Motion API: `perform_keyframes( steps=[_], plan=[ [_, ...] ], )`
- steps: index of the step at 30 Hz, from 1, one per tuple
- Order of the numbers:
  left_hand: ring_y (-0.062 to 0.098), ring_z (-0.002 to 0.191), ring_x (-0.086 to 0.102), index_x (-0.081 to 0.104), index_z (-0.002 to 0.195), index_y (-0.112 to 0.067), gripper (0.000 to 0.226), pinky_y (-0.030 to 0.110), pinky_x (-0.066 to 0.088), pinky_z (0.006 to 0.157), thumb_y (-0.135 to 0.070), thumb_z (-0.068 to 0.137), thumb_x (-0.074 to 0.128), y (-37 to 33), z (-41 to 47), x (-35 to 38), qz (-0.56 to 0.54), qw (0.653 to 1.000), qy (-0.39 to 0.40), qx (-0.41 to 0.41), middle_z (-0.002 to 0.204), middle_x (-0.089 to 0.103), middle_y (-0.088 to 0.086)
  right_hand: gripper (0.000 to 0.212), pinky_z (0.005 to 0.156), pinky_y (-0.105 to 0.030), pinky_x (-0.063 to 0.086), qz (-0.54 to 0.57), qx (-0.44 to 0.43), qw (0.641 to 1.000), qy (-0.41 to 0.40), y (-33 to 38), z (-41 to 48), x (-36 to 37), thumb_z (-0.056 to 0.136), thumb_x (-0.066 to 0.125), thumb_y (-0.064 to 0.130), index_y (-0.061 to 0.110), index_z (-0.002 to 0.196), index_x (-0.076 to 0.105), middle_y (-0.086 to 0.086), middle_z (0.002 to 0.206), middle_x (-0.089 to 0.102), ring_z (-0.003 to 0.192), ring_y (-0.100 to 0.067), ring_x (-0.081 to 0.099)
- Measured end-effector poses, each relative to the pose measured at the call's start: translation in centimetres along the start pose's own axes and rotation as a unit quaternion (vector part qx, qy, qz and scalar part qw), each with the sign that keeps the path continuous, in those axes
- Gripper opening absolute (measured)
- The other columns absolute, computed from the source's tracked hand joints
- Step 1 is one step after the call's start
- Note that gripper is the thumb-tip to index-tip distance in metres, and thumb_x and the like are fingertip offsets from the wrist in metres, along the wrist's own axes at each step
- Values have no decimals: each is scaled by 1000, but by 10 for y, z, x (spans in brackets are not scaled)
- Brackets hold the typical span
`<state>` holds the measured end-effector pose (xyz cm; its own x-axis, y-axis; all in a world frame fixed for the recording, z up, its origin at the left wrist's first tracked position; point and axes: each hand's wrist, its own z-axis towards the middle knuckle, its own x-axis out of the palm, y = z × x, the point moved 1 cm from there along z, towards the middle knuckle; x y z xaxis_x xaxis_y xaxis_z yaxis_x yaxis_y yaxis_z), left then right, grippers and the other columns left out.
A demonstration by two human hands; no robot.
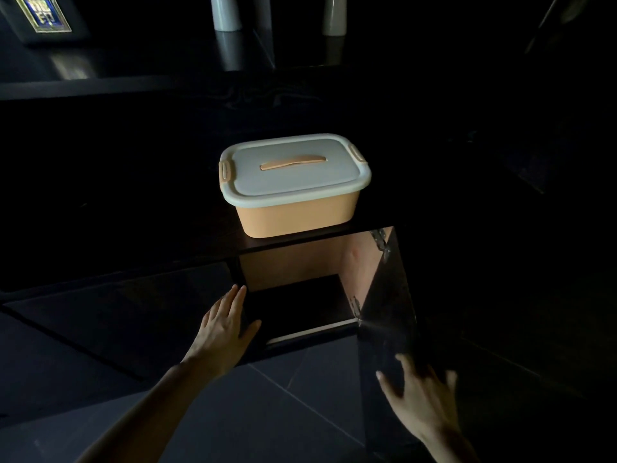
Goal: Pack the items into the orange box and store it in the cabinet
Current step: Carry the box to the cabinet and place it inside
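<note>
The orange box [297,215] stands on the dark cabinet top, its pale lid [293,168] shut, with an orange handle and side clips. Below it the cabinet compartment [300,295] is open and nothing shows inside it. Its dark door [387,295] swings out to the right on hinges. My left hand [227,322], fingers straight, lies flat against the closed panel at the opening's left edge. My right hand [420,396], fingers spread, touches the open door's lower part. Neither hand holds anything.
The room is very dark. Two pale vases [227,11] [334,15] and a framed picture [43,11] stand on a higher surface at the back. Grey floor tiles [267,412] lie below the cabinet.
</note>
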<state>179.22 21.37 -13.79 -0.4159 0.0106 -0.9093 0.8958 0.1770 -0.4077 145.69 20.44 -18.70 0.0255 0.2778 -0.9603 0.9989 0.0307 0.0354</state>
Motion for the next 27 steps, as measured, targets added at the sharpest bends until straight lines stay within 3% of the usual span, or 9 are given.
perform_keyframes(
  steps=[1, 3, 5, 11, 17, 21, 23, 27],
  plan=[
    [20, 142, 7, 2, 146, -19, 72, 36, 12, 114, -48, 91, 40, -4, -2, -1, -1, 1000, 4, 1, 156, 4, 3, 72, 101, -47, 15, 7, 1, 1000, 7, -9, 2, 2, 78, 8, 76, 37, 135, 29, 9, 115, 63, 111, -10, 55],
    [20, 142, 9, 4, 147, -19, 72, 36, 13, 114, -47, 92, 41, -10, -3, -5, 2, 1000, 5, 8, 156, 6, 4, 68, 97, -40, 32, 58, -5, 998, 16, -20, 8, 3, 80, 18, 74, 35, 135, 30, 9, 111, 65, 103, -10, 59],
    [20, 141, 12, 5, 146, -19, 71, 35, 14, 114, -47, 91, 41, -15, -2, -10, 6, 1000, 3, 14, 156, 9, 4, 68, 81, -29, 49, 103, -13, 995, 12, -22, 15, -7, 81, 28, 71, 31, 136, 31, 8, 108, 66, 95, -10, 63],
    [20, 137, 25, 18, 145, -20, 66, 33, 19, 111, -48, 91, 42, -24, 15, -36, 32, 999, -28, 28, 152, 24, 2, 48, 61, -22, 48, 121, -130, 983, -56, 31, 48, -89, 86, 45, 57, 25, 122, 46, 3, 107, 66, 86, -12, 65],
    [21, 127, 41, 38, 137, -21, 53, 34, 32, 104, -43, 90, 46, -35, 39, -73, 36, 993, -106, 48, 142, 42, 1, 42, 71, -24, 37, 110, -209, 966, -108, 96, 76, -175, 87, 50, 50, 21, 117, 51, 0, 115, 59, 101, -20, 56],
    [26, 114, 52, 51, 126, -16, 41, 38, 46, 91, -31, 88, 54, -38, 60, -109, 13, 977, -202, 59, 127, 55, 7, 44, 72, -24, 33, 121, -238, 956, -126, 127, 100, -212, 88, 52, 45, 15, 120, 51, -5, 118, 56, 106, -22, 52],
    [28, 113, 51, 53, 125, -14, 41, 41, 48, 88, -29, 87, 55, -38, 75, -126, 8, 970, -236, 57, 124, 55, 9, 44, 74, -26, 38, 108, -248, 950, -154, 139, 114, -228, 86, 52, 46, 17, 119, 51, -4, 118, 56, 105, -22, 53],
    [31, 120, 41, 44, 131, -11, 51, 42, 41, 95, -33, 86, 56, -37, 117, -148, -18, 967, -253, 22, 131, 43, 13, 46, 83, -33, 44, 87, -246, 944, -203, 160, 147, -253, 86, 50, 48, 18, 120, 50, -4, 120, 52, 108, -23, 51]
  ],
)
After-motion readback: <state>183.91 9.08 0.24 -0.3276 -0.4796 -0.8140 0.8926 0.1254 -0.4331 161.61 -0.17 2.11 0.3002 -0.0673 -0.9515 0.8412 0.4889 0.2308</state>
